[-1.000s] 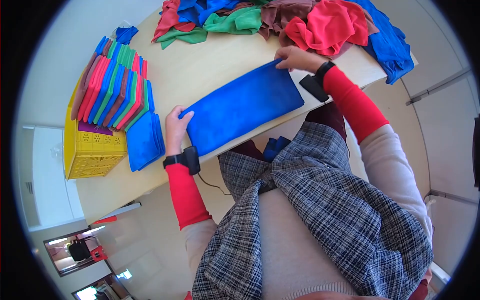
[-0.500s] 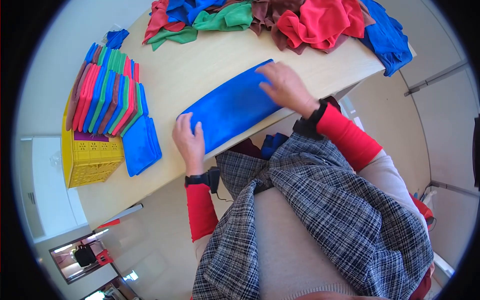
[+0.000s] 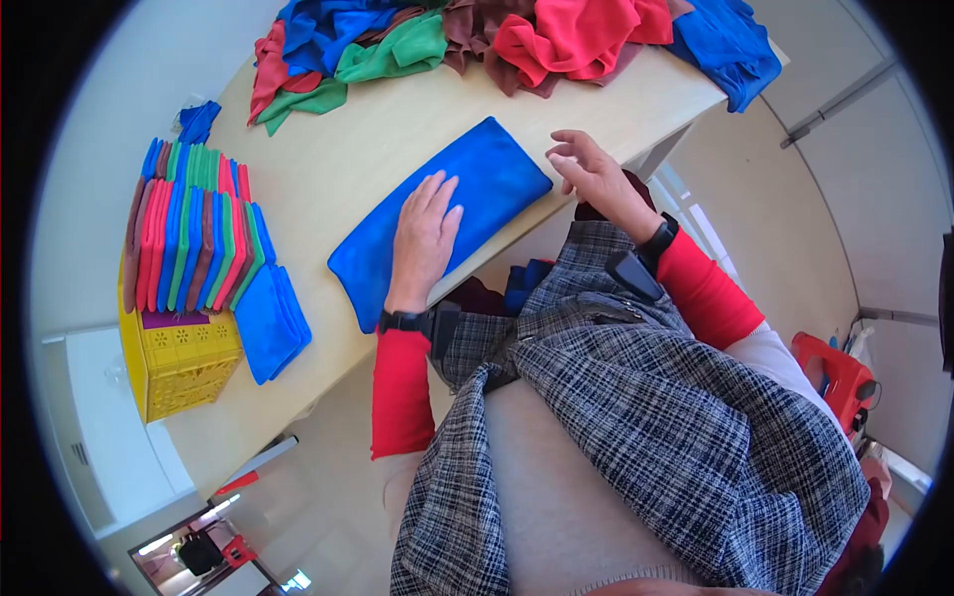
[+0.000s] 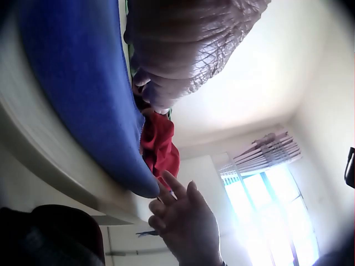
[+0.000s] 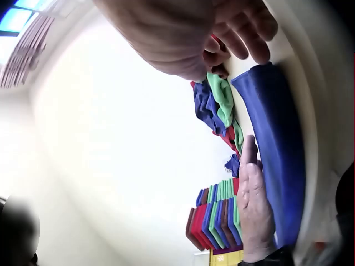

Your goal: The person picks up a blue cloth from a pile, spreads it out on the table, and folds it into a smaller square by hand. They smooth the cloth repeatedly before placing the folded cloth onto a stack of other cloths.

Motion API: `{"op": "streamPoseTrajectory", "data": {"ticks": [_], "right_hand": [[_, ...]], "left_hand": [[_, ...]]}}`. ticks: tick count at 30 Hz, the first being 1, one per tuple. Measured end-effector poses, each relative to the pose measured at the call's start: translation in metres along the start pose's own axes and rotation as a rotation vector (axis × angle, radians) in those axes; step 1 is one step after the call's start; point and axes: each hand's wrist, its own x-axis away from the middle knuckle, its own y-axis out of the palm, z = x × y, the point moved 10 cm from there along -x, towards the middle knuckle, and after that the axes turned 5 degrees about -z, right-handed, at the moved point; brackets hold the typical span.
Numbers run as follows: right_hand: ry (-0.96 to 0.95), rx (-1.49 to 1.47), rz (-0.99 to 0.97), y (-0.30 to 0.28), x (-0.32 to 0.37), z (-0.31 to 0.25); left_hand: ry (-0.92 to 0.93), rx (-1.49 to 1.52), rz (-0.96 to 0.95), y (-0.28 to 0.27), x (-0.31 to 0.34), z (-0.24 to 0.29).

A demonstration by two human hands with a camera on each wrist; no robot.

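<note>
A blue cloth (image 3: 502, 174), folded into a long flat rectangle, lies slantwise near the table's front edge. My left hand (image 3: 424, 238) rests flat across its left part, fingers straight and pointing away from me. Just past the cloth's right end is my right hand (image 3: 604, 184), its fingers loosely bent and holding nothing. In the right wrist view the cloth (image 5: 283, 149) shows as a smooth long band beside the left hand (image 5: 255, 210). The left wrist view shows the right hand (image 4: 191, 227) off the cloth's far end.
At the left, a yellow basket (image 3: 194, 372) holds several rows of folded cloths (image 3: 189, 238) in red, blue, green and brown. Folded blue cloths (image 3: 270, 323) lean beside it. Loose crumpled cloths (image 3: 566, 40) heap along the table's far side. A small blue cloth (image 3: 199, 121) lies at the back left.
My left hand has slid from the cloth's left end inward onto its surface. The right hand has let go of the far right corner and drawn off past the right end.
</note>
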Motion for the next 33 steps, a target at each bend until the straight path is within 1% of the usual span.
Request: {"op": "streamPoseTrajectory", "data": {"ticks": [1,2,5,6,7,9,10,13,14,17,18,20,22,25,26,29,30,33], "right_hand": [[0.136,-0.185,-0.073,0.003,0.001,0.017],[0.134,-0.186,-0.065,0.001,0.002,0.017],[0.17,-0.281,-0.252,0.018,0.0,0.019],[0.173,-0.284,-0.251,0.016,0.0,0.02],[0.201,-0.305,-0.312,0.02,0.0,0.02],[0.253,-0.347,-0.434,0.027,0.0,0.018],[0.256,-0.354,-0.432,0.029,0.0,0.017],[0.308,-0.406,-0.587,0.052,0.003,0.015],[0.309,-0.408,-0.587,0.051,0.002,0.018],[0.308,-0.307,-0.676,0.06,0.001,0.03],[0.309,-0.309,-0.676,0.06,-0.001,0.032],[0.296,-0.203,-0.615,0.054,-0.008,0.038],[0.291,-0.15,-0.584,0.052,-0.009,0.041],[0.243,-0.094,-0.435,0.04,-0.011,0.04],[0.245,-0.093,-0.436,0.042,-0.008,0.041],[0.128,0.004,-0.28,0.028,-0.009,0.033],[0.129,0.008,-0.281,0.027,-0.007,0.033],[0.077,0.193,-0.212,0.017,-0.007,0.023]], "left_hand": [[0.036,0.024,-0.026,0.011,-0.013,0.005],[0.07,0.045,-0.051,0.022,-0.024,0.01],[0.114,0.051,-0.1,0.045,-0.049,0.016],[0.122,0.039,-0.13,0.053,-0.053,0.018],[0.131,0.027,-0.16,0.06,-0.054,0.019],[0.126,0.028,-0.165,0.065,-0.055,0.016],[0.12,0.032,-0.168,0.067,-0.055,0.014],[0.111,0.039,-0.18,0.071,-0.053,0.011],[0.109,0.044,-0.18,0.071,-0.053,0.01],[0.11,0.034,-0.189,0.074,-0.051,0.01],[0.115,0.018,-0.191,0.074,-0.051,0.011],[0.121,0.002,-0.193,0.074,-0.051,0.014],[0.138,-0.084,-0.188,0.075,-0.048,0.018],[0.148,-0.149,-0.181,0.075,-0.046,0.021],[0.154,-0.171,-0.18,0.076,-0.045,0.022],[0.154,-0.201,-0.18,0.076,-0.045,0.025],[0.148,-0.211,-0.185,0.076,-0.044,0.025],[0.139,-0.217,-0.178,0.074,-0.043,0.025]]}}
